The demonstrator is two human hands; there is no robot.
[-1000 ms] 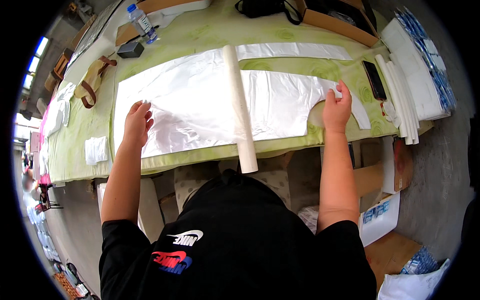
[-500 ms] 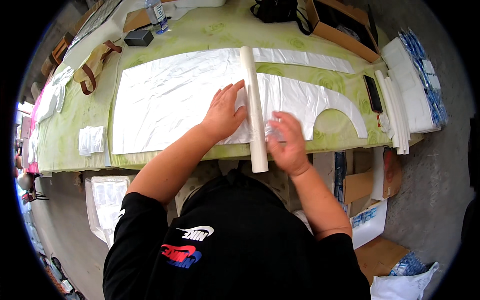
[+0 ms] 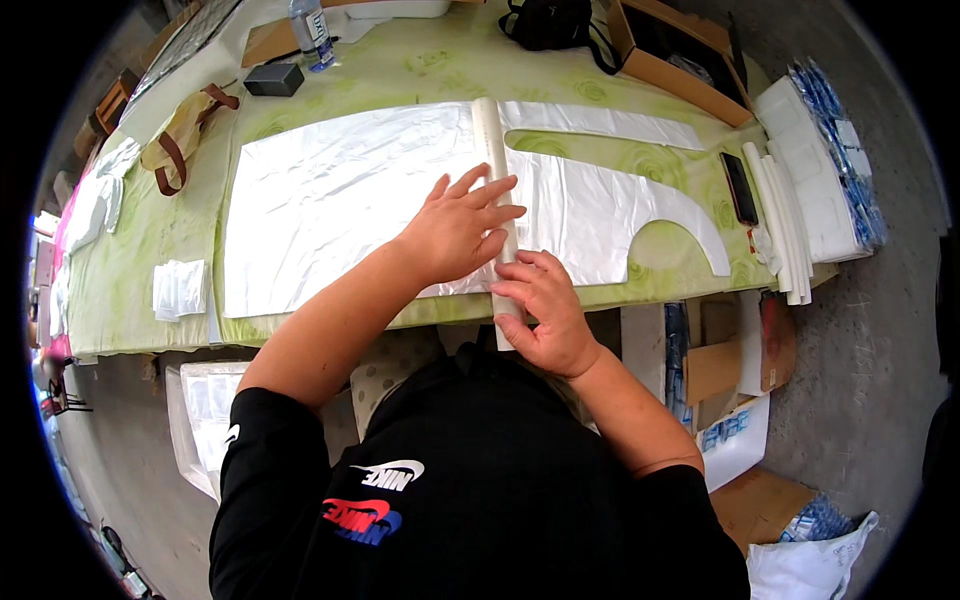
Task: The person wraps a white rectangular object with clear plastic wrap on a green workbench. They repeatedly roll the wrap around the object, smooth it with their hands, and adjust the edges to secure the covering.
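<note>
A thin white plastic sheet [image 3: 340, 205], cut like a disposable apron, lies flat and slightly wrinkled on the table. Across it rests a long white tube [image 3: 487, 130], its near end sticking out past the table's front edge. My left hand [image 3: 450, 228] lies over the middle of the tube, fingers spread and stretched out. Closer to me, my right hand [image 3: 548, 315] rests on the tube's near part, with thumb and fingers apart on top of it. Right of the tube, the sheet divides into a narrow strip and a wider curved part.
A green patterned cloth [image 3: 430, 65] covers the table. At right lie a phone [image 3: 740, 188], several white rolls [image 3: 778, 225] and a stack of white and blue packs [image 3: 830, 170]. An open cardboard box [image 3: 680, 60], a black bag [image 3: 548, 22] and a bottle [image 3: 313, 35] stand at the back.
My right hand has come left onto the tube's near part. My left hand has shifted right, its fingers now reaching across the tube. The tube's near end has moved slightly left.
</note>
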